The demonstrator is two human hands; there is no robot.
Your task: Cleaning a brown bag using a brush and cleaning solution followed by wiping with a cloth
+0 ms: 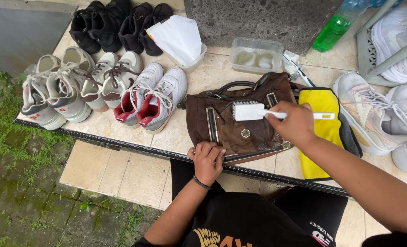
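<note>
On brown bag (240, 128), white brush (251, 111) (bristles down), handle in right fingers (276, 118)

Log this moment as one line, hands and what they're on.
right hand: holds white brush on brown bag | left hand: grips bag's near edge | bag on tiled ledge | yellow cloth beside bag
</note>
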